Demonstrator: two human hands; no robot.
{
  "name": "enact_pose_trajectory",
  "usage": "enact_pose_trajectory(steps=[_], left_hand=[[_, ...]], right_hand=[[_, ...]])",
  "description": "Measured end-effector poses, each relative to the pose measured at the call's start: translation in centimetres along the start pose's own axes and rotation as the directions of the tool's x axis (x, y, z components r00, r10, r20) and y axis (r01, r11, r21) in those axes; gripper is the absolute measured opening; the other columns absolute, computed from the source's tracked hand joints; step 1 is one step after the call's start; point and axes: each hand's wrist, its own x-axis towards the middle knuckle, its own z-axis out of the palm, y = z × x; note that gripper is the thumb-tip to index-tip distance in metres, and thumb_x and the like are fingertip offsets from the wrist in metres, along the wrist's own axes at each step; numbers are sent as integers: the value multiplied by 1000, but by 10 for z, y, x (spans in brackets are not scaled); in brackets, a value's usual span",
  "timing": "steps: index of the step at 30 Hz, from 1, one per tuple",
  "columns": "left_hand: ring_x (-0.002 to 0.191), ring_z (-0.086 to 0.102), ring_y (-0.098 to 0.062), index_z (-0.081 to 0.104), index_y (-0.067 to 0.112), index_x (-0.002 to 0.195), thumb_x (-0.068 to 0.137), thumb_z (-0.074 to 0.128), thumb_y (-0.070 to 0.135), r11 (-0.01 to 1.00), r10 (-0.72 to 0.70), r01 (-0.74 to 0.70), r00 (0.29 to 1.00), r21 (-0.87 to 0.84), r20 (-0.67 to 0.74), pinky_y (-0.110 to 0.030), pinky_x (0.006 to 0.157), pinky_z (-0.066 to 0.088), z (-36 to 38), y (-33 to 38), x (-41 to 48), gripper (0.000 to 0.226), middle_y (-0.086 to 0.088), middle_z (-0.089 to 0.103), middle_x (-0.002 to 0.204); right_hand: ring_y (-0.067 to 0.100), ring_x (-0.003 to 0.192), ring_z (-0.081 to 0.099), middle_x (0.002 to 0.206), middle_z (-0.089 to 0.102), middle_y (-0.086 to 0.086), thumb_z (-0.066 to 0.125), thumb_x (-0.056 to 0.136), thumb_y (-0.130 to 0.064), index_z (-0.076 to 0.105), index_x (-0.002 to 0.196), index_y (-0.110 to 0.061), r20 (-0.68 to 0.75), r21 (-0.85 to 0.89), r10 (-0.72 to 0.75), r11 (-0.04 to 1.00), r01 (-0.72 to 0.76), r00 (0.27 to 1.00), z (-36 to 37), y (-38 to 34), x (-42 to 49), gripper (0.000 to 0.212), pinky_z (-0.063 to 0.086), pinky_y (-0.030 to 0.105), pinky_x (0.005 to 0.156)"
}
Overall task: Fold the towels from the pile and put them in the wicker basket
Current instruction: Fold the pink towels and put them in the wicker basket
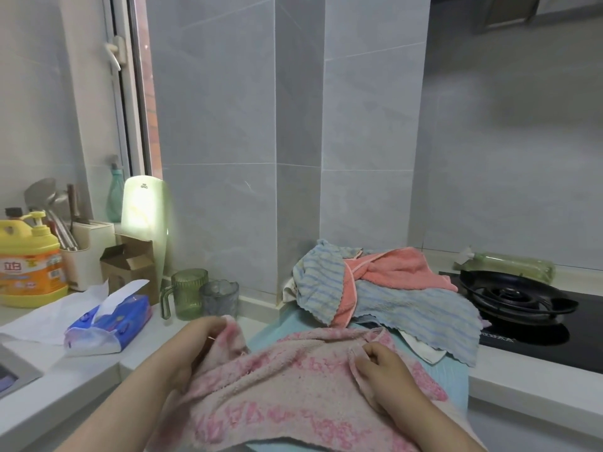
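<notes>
A pink patterned towel (287, 386) lies spread in front of me over a light blue cloth (447, 373) on the counter. My left hand (192, 347) grips the towel's far left corner, bunched up. My right hand (381, 363) pinches its far right edge. Behind it sits the pile: a blue striped towel (417, 308), a salmon towel (401, 265) and another blue striped one (316, 278). No wicker basket is in view.
A black gas burner (512, 295) stands to the right on a dark hob. On the left are two glass cups (202, 295), a blue tissue pack (111, 321), a yellow detergent bottle (29, 262), a small cardboard box (130, 265) and a utensil holder (81, 252). A sink edge (16, 370) is at far left.
</notes>
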Motion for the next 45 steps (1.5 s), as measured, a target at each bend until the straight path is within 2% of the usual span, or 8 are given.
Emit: enact_pose_trajectory(steps=[4,9,15,23,26,31,36,45], left_hand=[[65,60,-21,67,3,85,70,64,7,986,146,-153,983,61,107,-31,61,48,14,-6,-17,15,-17,64,76],[62,55,-10,63,16,97,74,69,6,805,357,-366,928,467,111,-23,60,45,38,-8,-23,26,0,63,75],[75,62,-3,71,24,90,62,80,39,520,231,-410,912,750,338,-17,70,48,40,0,-49,33,13,67,83],[98,59,5,69,39,84,59,76,47,412,187,-520,852,748,490,-21,90,49,30,-11,-77,27,25,66,102],[106,54,19,69,31,67,64,82,50,492,239,-534,842,687,483,-11,85,46,30,-18,-76,23,24,68,110],[61,57,-12,62,12,62,75,69,36,622,513,-513,837,591,187,-34,63,49,48,-11,-64,28,-7,66,69],[59,45,-13,62,1,62,85,67,42,855,517,-511,854,87,-62,-28,56,37,108,-1,-60,48,-3,51,59],[60,49,-3,55,18,49,94,63,21,747,660,-661,750,73,43,-16,62,41,169,-31,-53,46,10,56,58]], right_hand=[[9,47,40,59,49,-2,54,92,-6,56,74,-13,7,88,41,995,-41,999,-6,-6,-7,19,30,16,42],[8,44,38,57,48,-2,56,90,-4,55,71,-13,-5,115,41,993,-40,999,-9,-12,-14,21,30,23,49],[7,40,37,62,48,3,54,92,-6,55,74,-12,24,127,56,990,-59,998,-9,-13,-20,19,29,17,38],[12,49,45,60,52,-1,58,90,-9,61,77,-7,28,90,29,995,-31,999,-6,-6,-20,14,34,21,45],[11,52,46,60,54,-3,59,89,-9,62,72,-12,30,73,10,997,-12,1000,-7,-9,-22,18,37,21,47],[8,43,45,64,55,3,60,92,-9,64,78,-5,39,224,6,974,-14,999,-13,-18,-32,16,34,22,42],[8,65,64,71,73,-2,64,91,-12,76,78,-14,-21,315,5,949,2,1000,-14,-19,-35,17,49,20,62],[9,68,45,65,59,22,67,90,-31,67,79,2,-145,329,-141,926,183,979,-1,0,-27,36,37,27,63]])
